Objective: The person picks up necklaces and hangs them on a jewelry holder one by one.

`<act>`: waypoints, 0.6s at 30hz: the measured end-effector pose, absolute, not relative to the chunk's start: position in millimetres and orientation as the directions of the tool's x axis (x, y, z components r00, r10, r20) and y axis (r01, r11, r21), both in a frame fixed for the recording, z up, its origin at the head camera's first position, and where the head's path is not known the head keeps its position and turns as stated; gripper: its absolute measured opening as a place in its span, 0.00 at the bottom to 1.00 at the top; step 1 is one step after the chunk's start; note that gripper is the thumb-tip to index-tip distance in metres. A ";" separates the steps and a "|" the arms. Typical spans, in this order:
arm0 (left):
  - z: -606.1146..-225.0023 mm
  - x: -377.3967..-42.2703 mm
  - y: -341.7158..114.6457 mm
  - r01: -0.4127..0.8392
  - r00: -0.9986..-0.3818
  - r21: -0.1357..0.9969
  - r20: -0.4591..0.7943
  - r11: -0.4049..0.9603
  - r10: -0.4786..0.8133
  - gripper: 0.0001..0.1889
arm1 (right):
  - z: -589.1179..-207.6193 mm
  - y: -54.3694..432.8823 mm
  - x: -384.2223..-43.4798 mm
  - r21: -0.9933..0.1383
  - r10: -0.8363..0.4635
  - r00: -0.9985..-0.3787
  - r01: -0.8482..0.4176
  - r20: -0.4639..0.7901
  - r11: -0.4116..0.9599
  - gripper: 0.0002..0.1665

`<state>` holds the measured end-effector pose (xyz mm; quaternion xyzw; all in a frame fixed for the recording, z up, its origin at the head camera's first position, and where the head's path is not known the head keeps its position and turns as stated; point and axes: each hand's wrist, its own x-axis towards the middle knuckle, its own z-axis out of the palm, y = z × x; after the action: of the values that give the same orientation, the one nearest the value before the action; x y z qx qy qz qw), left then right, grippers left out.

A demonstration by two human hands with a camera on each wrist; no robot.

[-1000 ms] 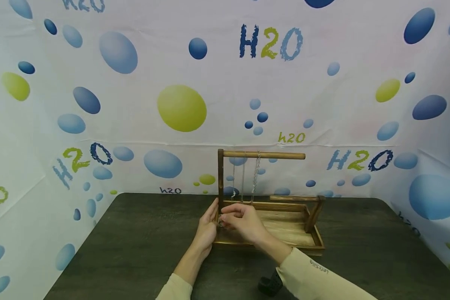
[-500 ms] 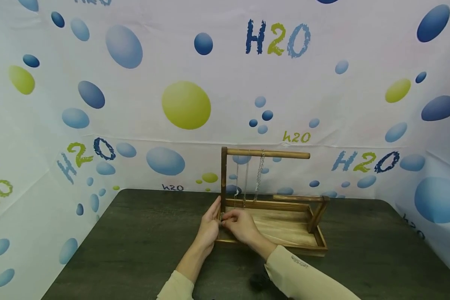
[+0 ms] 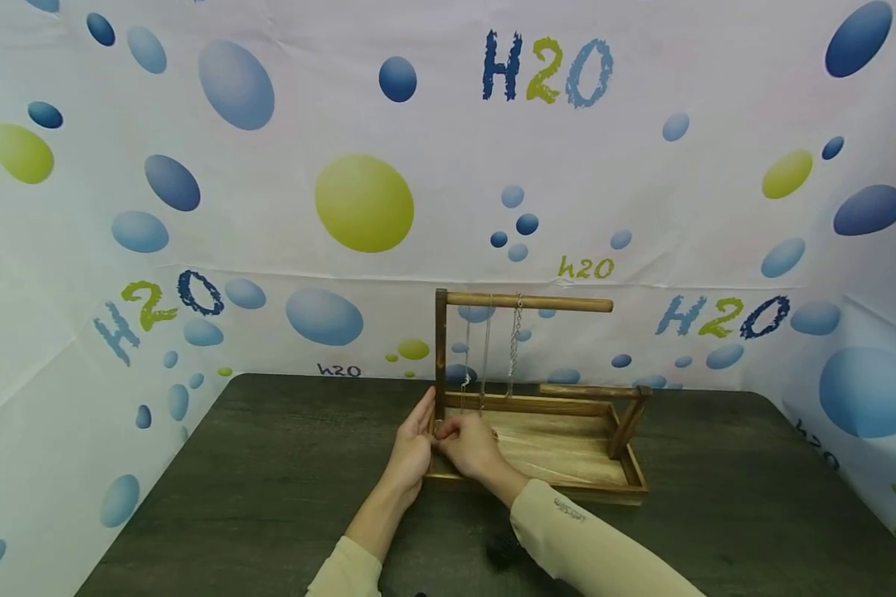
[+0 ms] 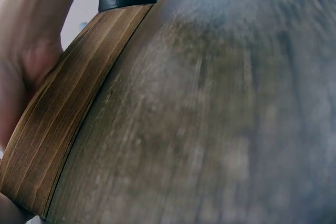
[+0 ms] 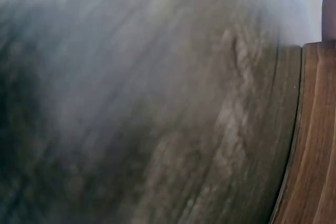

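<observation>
A wooden jewelry stand (image 3: pixel 560 452) sits on the dark table, a shallow tray with a tall post and bar (image 3: pixel 530 302) at its left end. Several silvery chains (image 3: pixel 485 352) hang from that bar. My left hand (image 3: pixel 409 448) rests against the tray's left end, its fingers straight along the outside. Over the left part of the tray, my right hand (image 3: pixel 469 448) has its fingertips together on a small silvery item, mostly hidden by the fingers. In the left wrist view, my right hand (image 4: pixel 31 51) shows behind the tray's wall (image 4: pixel 68 108).
A shorter post with a bar (image 3: pixel 590 391) stands at the stand's right end. The dark table (image 3: pixel 284 464) extends to both sides. Behind it hangs a white backdrop (image 3: pixel 448 141) with blue and green ovals. The right wrist view is mostly blurred tabletop (image 5: pixel 157 119).
My right hand has moved down and left into the tray's left end, its fingers drawn closer together. The small item at its fingertips shows less. My left hand stays at the tray's end.
</observation>
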<state>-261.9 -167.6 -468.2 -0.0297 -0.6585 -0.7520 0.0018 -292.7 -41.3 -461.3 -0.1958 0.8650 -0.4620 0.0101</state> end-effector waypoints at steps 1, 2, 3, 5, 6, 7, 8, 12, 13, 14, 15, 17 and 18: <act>-468.5 -262.2 -167.5 0.043 -0.998 0.990 0.048 -0.132 0.036 0.47 | -461.3 -41.9 -292.8 -0.791 -0.349 -0.922 -0.337 0.167 0.511 0.02; -468.6 -262.5 -167.5 0.044 -0.998 0.990 0.049 -0.133 0.035 0.47 | -461.6 -42.4 -293.0 -0.775 -0.349 -0.921 -0.345 0.171 0.529 0.02; -468.6 -262.9 -167.4 0.045 -0.998 0.990 0.050 -0.134 0.035 0.47 | -461.8 -42.8 -293.1 -0.759 -0.350 -0.920 -0.355 0.179 0.546 0.03; -468.9 -263.0 -168.4 0.045 -0.998 0.991 0.049 -0.127 0.033 0.47 | -461.9 -44.5 -292.9 -0.738 -0.351 -0.919 -0.361 0.179 0.570 0.04; -468.9 -263.1 -168.7 0.043 -0.998 0.991 0.047 -0.123 0.033 0.47 | -461.9 -45.0 -293.1 -0.730 -0.351 -0.918 -0.367 0.184 0.577 0.04; -468.9 -263.2 -169.0 0.041 -0.998 0.992 0.045 -0.120 0.032 0.46 | -462.0 -45.5 -293.1 -0.723 -0.350 -0.918 -0.368 0.184 0.585 0.05; -468.8 -263.3 -169.3 0.038 -0.999 0.993 0.041 -0.116 0.030 0.46 | -462.1 -45.9 -293.2 -0.717 -0.348 -0.919 -0.368 0.184 0.592 0.05; -469.2 -263.4 -169.7 0.033 -0.999 0.994 0.036 -0.105 0.027 0.45 | -461.5 -47.1 -293.4 -0.703 -0.335 -0.927 -0.351 0.168 0.619 0.06; -469.3 -263.4 -169.5 0.032 -0.999 0.994 0.035 -0.106 0.027 0.45 | -461.3 -47.4 -293.2 -0.699 -0.333 -0.929 -0.347 0.163 0.625 0.06; -469.4 -263.3 -169.4 0.032 -0.999 0.994 0.035 -0.109 0.026 0.46 | -461.1 -47.4 -293.3 -0.694 -0.330 -0.930 -0.344 0.161 0.632 0.07; -469.2 -263.1 -169.2 0.036 -0.999 0.993 0.039 -0.111 0.027 0.46 | -460.8 -47.5 -293.2 -0.692 -0.329 -0.932 -0.339 0.153 0.637 0.07; -469.2 -262.7 -168.7 0.039 -0.999 0.992 0.042 -0.117 0.030 0.47 | -460.2 -47.2 -292.6 -0.689 -0.327 -0.933 -0.334 0.148 0.643 0.07; -469.3 -262.6 -168.3 0.037 -0.999 0.992 0.041 -0.123 0.031 0.47 | -459.8 -46.9 -292.1 -0.688 -0.326 -0.934 -0.333 0.147 0.645 0.07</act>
<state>-262.6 -168.3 -469.3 -0.0256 -0.6623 -0.7488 0.0021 -292.1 -46.9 -459.8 -0.1818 0.9068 -0.3803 -0.0049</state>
